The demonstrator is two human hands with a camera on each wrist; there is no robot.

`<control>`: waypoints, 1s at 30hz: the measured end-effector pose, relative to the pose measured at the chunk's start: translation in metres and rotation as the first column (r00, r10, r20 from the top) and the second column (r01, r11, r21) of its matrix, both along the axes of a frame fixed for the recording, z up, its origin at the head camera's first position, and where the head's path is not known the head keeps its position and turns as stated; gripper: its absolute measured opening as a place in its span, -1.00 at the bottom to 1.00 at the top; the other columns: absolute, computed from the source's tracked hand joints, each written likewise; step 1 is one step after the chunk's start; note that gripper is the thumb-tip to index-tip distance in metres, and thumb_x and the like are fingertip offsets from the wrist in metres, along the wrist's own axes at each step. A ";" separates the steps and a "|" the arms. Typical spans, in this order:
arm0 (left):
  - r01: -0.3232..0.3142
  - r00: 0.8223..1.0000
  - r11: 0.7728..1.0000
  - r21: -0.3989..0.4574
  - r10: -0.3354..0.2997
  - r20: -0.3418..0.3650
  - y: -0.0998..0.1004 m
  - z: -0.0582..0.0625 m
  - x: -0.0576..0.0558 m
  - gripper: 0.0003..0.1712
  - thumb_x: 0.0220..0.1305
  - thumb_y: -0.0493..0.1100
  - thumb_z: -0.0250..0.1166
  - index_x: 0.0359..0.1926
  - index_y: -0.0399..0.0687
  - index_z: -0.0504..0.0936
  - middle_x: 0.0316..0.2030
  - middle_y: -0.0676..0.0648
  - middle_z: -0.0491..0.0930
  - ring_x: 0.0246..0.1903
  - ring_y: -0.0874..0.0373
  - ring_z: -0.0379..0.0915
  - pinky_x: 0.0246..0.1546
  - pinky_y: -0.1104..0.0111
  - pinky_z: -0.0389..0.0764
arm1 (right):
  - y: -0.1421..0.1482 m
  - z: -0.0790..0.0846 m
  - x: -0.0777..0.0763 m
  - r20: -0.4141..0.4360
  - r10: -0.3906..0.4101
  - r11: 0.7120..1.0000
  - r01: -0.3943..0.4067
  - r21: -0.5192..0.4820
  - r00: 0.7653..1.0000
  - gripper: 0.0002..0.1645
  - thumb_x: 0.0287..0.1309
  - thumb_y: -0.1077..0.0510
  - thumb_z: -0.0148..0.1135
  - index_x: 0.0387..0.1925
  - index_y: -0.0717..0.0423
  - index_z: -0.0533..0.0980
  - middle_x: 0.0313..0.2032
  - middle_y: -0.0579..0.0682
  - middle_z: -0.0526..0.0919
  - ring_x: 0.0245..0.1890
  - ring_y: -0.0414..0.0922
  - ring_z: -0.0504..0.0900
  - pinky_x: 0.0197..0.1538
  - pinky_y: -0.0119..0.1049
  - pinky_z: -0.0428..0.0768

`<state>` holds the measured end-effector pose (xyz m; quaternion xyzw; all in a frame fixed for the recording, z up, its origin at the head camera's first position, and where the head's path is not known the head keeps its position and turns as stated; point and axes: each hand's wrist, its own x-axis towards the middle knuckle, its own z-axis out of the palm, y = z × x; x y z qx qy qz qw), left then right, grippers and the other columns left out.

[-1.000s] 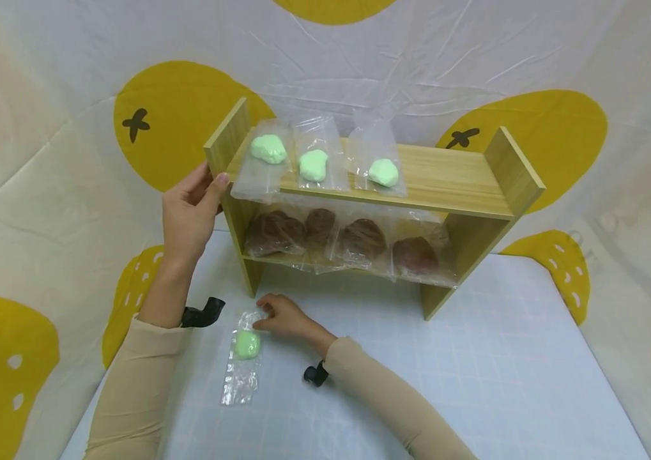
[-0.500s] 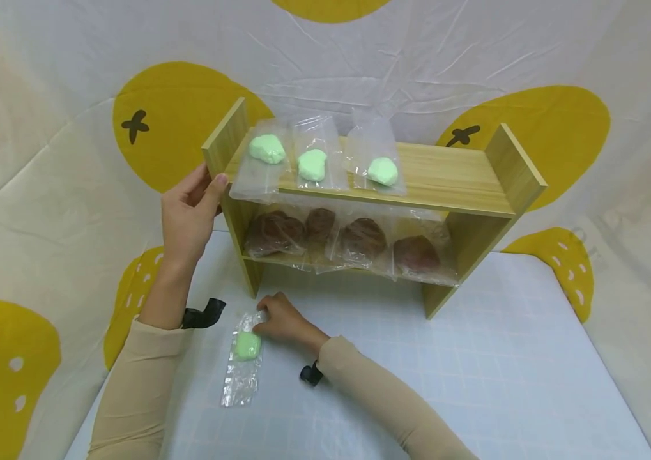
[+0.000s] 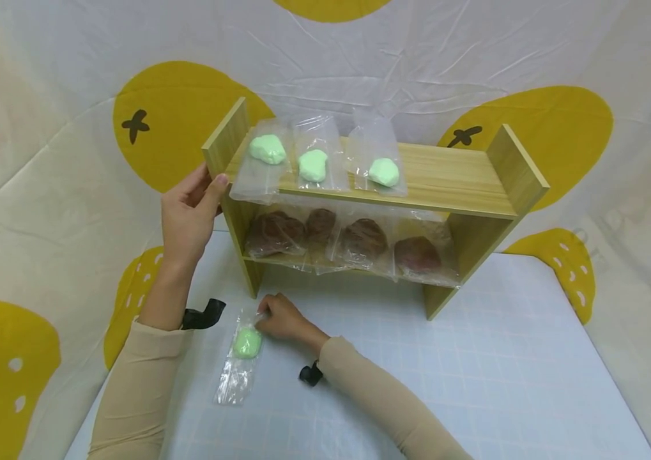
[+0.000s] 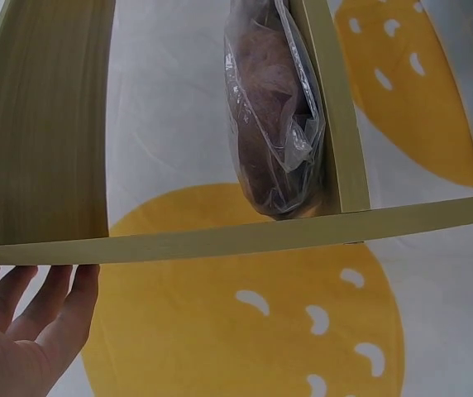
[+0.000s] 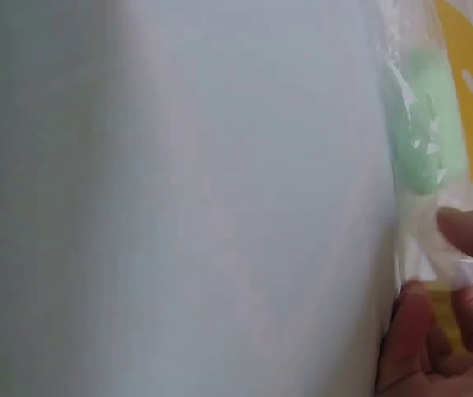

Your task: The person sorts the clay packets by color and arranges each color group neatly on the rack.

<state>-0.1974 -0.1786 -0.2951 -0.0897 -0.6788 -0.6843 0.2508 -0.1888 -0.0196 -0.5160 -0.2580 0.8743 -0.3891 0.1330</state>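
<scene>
In the head view my left hand (image 3: 187, 217) grips the left side panel of a small wooden shelf (image 3: 457, 185), its thumb at the front edge. The left wrist view shows the fingers (image 4: 69, 318) against the panel's outer side. My right hand (image 3: 286, 319) pinches the top end of a clear plastic bag (image 3: 234, 382) between thumb and fingers. A light green lump (image 3: 247, 344) sits inside that bag, near the table surface. The right wrist view shows the bag's lump (image 5: 431, 120) close above the thumb (image 5: 468, 231).
Bagged green lumps (image 3: 313, 165) lie along the shelf's top board. Several bagged dark brown lumps (image 3: 363, 239) sit on the lower board, their bags hanging over its front edge. A pale checked cloth (image 3: 509, 358) covers the table; a patterned curtain (image 3: 325, 70) hangs behind.
The right hand's thumb and fingers have closed on the bag's top end. The bag's lower end has swung slightly left. My left hand stays on the shelf.
</scene>
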 end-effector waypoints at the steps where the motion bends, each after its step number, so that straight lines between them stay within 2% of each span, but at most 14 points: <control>1: 0.000 1.000 1.000 0.000 0.000 -0.001 0.000 0.000 0.000 -0.52 0.33 -0.16 0.37 0.26 0.15 0.60 0.18 -0.11 0.58 0.09 0.01 0.57 -0.11 0.34 0.66 | 0.002 -0.001 0.000 0.024 -0.005 1.000 0.005 -0.031 1.000 -0.78 0.09 0.16 0.44 -0.26 0.08 0.55 -0.35 -0.15 0.46 -0.32 -0.25 0.41 -0.21 -0.45 0.46; 5: -0.003 1.000 1.000 0.003 0.003 -0.004 0.000 0.000 0.001 -0.52 0.33 -0.17 0.37 0.26 0.14 0.61 0.18 -0.11 0.59 0.08 0.01 0.58 -0.12 0.35 0.66 | 0.010 -0.003 0.000 0.166 -0.024 0.985 0.052 -0.167 0.986 -0.79 0.19 0.17 0.37 -0.20 0.10 0.52 -0.35 -0.13 0.52 -0.37 -0.25 0.48 -0.29 -0.41 0.51; 10: 0.009 1.000 1.000 0.015 -0.009 -0.017 -0.001 0.000 0.000 -0.52 0.32 -0.18 0.38 0.25 0.12 0.61 0.17 -0.13 0.60 0.06 0.01 0.58 -0.12 0.34 0.66 | 0.015 -0.001 0.001 0.364 -0.031 0.932 0.159 -0.326 0.931 -0.73 0.26 0.29 0.27 -0.06 0.27 0.42 -0.34 0.00 0.58 -0.44 -0.16 0.58 -0.35 -0.34 0.64; 15: 0.014 1.000 1.000 0.018 -0.013 -0.012 -0.001 0.000 -0.001 -0.52 0.32 -0.18 0.38 0.25 0.12 0.61 0.17 -0.13 0.60 0.07 0.01 0.58 -0.11 0.33 0.66 | 0.016 -0.002 0.005 0.523 0.002 0.866 0.259 -0.427 0.852 -0.63 0.26 0.40 0.18 0.05 0.31 0.30 -0.36 0.15 0.59 -0.49 -0.02 0.61 -0.28 -0.14 0.75; 17: 0.011 1.000 1.000 0.016 -0.011 -0.009 0.000 0.000 0.000 -0.52 0.32 -0.18 0.38 0.25 0.13 0.61 0.17 -0.13 0.60 0.07 0.01 0.58 -0.11 0.33 0.66 | 0.015 -0.003 0.006 0.580 0.025 0.839 0.299 -0.455 0.814 -0.57 0.26 0.43 0.16 0.11 0.30 0.26 -0.36 0.18 0.59 -0.52 0.00 0.60 -0.26 -0.08 0.75; 22: 0.006 1.000 1.000 0.010 -0.006 0.001 0.000 0.000 0.000 -0.52 0.32 -0.17 0.38 0.25 0.14 0.61 0.17 -0.12 0.59 0.07 0.01 0.58 -0.11 0.34 0.66 | 0.019 -0.006 0.008 0.686 0.050 0.799 0.382 -0.464 0.726 -0.38 0.28 0.37 0.21 0.29 0.30 0.18 -0.33 0.16 0.58 -0.53 -0.05 0.58 -0.23 -0.06 0.74; 24: 0.004 1.000 1.000 0.009 -0.004 0.006 0.000 0.000 0.000 -0.52 0.32 -0.16 0.38 0.25 0.15 0.61 0.17 -0.12 0.59 0.07 0.01 0.58 -0.12 0.35 0.66 | 0.021 -0.005 0.008 0.718 0.065 0.796 0.398 -0.456 0.693 -0.44 0.32 0.33 0.20 0.26 0.39 0.25 -0.32 0.14 0.58 -0.51 -0.06 0.60 -0.19 -0.06 0.74; 26: 0.004 1.000 1.000 0.011 -0.004 0.007 0.000 0.000 0.000 -0.52 0.32 -0.17 0.38 0.26 0.15 0.61 0.17 -0.12 0.59 0.07 0.02 0.58 -0.12 0.35 0.66 | 0.024 -0.003 0.008 0.745 0.078 0.793 0.412 -0.449 0.663 -0.56 0.35 0.27 0.20 0.15 0.46 0.38 -0.32 0.11 0.60 -0.48 -0.08 0.62 -0.15 -0.05 0.73; 28: 0.005 1.000 1.000 0.013 -0.006 0.008 0.000 0.000 0.000 -0.52 0.32 -0.16 0.38 0.26 0.15 0.61 0.17 -0.12 0.59 0.08 0.02 0.57 -0.11 0.35 0.66 | 0.026 -0.002 0.008 0.764 0.086 0.789 0.425 -0.444 0.639 -0.71 0.37 0.22 0.19 -0.05 0.43 0.52 -0.36 0.07 0.61 -0.47 -0.10 0.63 -0.13 -0.05 0.72; 30: 0.010 1.000 1.000 0.017 -0.010 0.006 0.000 -0.001 0.000 -0.52 0.33 -0.17 0.38 0.26 0.14 0.61 0.18 -0.12 0.59 0.08 0.01 0.57 -0.11 0.35 0.66 | 0.027 -0.001 0.007 0.782 0.093 0.784 0.439 -0.439 0.616 -0.78 0.39 0.18 0.18 -0.20 0.32 0.57 -0.41 0.06 0.61 -0.48 -0.11 0.64 -0.14 -0.04 0.72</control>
